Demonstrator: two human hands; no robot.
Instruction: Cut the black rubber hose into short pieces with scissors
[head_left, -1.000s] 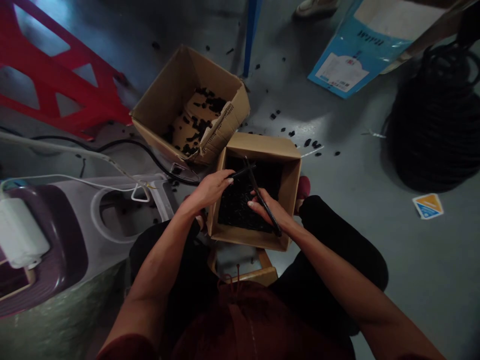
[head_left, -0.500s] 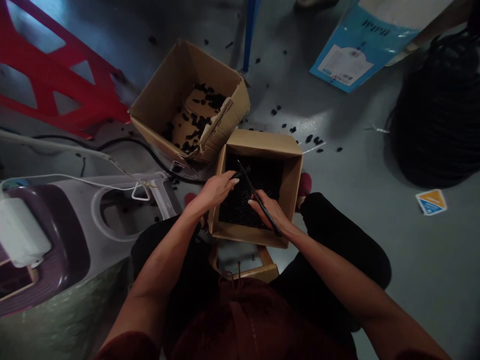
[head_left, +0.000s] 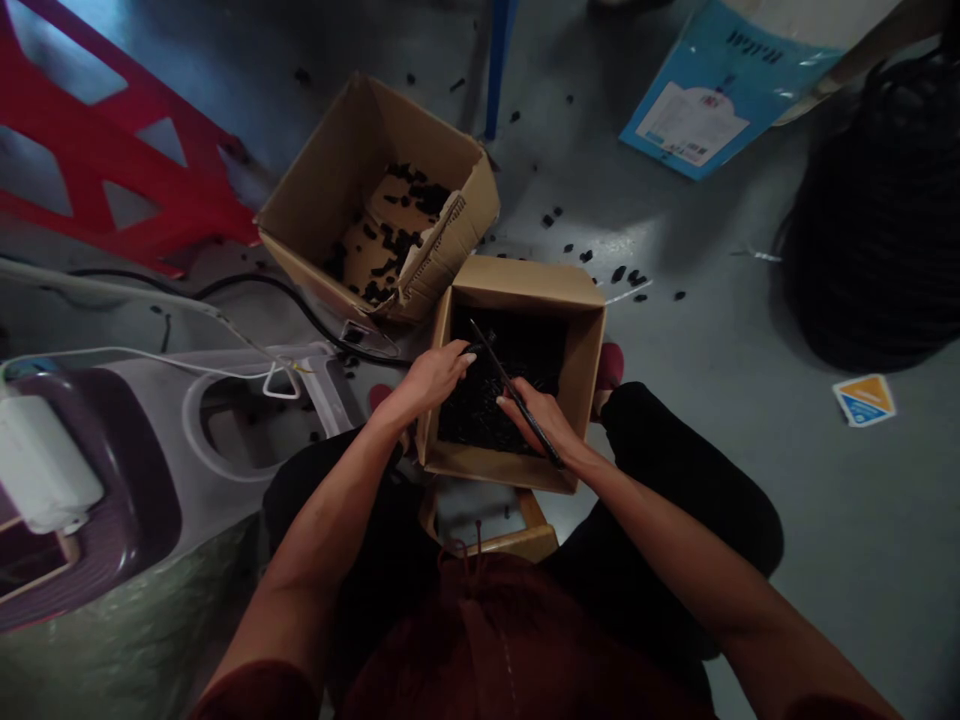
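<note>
My left hand (head_left: 435, 380) is closed in a pinch over the left side of a cardboard box (head_left: 525, 282), gripping a small black piece (head_left: 478, 348) whose exact kind is too dark to make out. Wrapped in the fingers of my right hand (head_left: 543, 415) is a long, slim, dark knife-like tool (head_left: 495, 364). Its pointed end reaches up and left, close to the black piece; whether they touch I cannot tell. Below both hands, many small black pieces (head_left: 476, 418) cover the bottom of the box, which stands between my feet.
A second cardboard box (head_left: 315, 175) with scattered black pieces adjoins at the upper left. Loose black bits (head_left: 619, 274) lie on the floor. A grey plastic stool (head_left: 161, 425) stands left, a red frame (head_left: 142, 170) beyond it. A blue package (head_left: 697, 110) and black coil (head_left: 877, 240) are right.
The tip of the tool has shifted very slightly left, and the black piece has turned a little in my left fingers. Both hands keep nearly the same place over the box.
</note>
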